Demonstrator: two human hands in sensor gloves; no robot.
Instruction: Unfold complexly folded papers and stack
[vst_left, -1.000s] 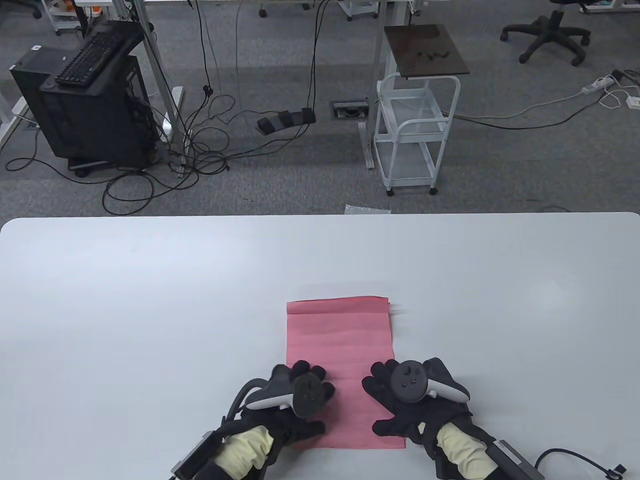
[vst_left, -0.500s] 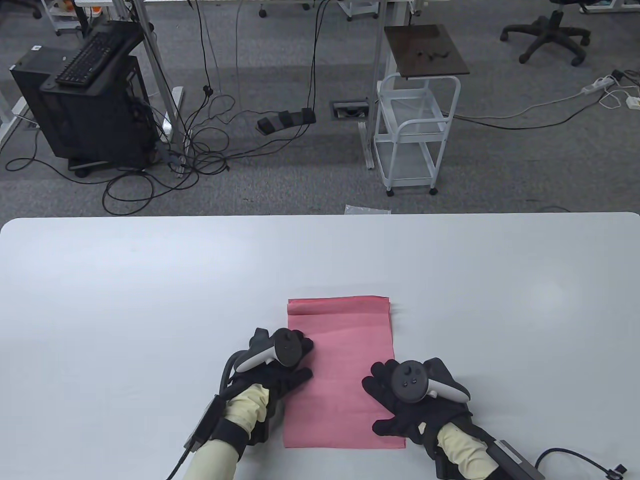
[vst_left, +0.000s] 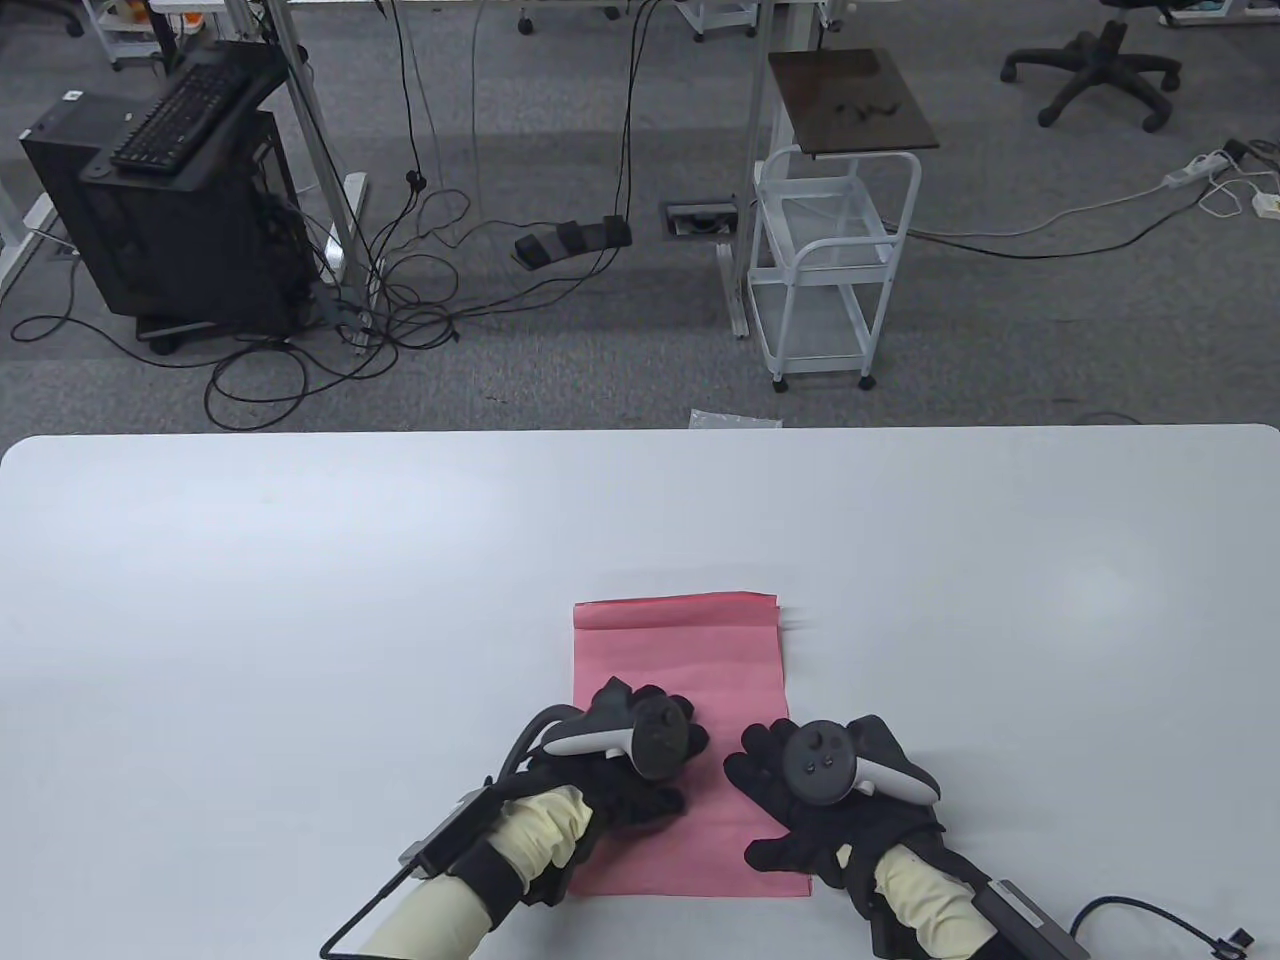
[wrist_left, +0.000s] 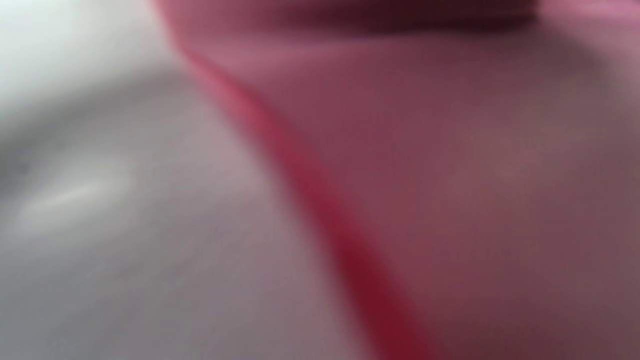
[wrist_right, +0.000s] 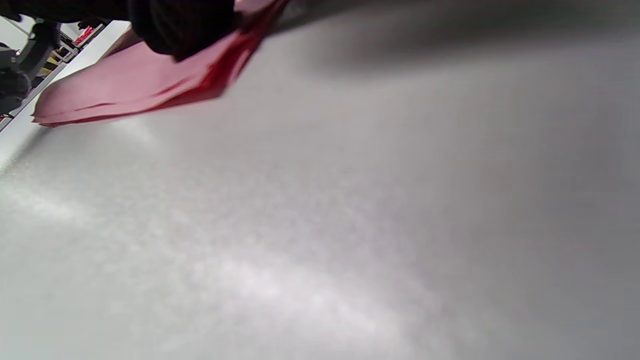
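Things behind the white table (vst_left: 300, 560)

A black computer tower (vst_left: 170, 230) carries a keyboard (vst_left: 185, 115); a white wire cart (vst_left: 835, 270) stands near, an office chair (vst_left: 1095, 65) far right.

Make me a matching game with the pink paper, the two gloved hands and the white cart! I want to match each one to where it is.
Things:
1. pink folded paper sheet
2. left hand in a black glove
3. right hand in a black glove
4. white wire cart

Places:
A. on the grey floor beyond the table
B. resting on the paper's right edge
C. lying flat on the white table
D. resting on the paper's left half

Pairs: 1-C, 2-D, 3-B, 4-A
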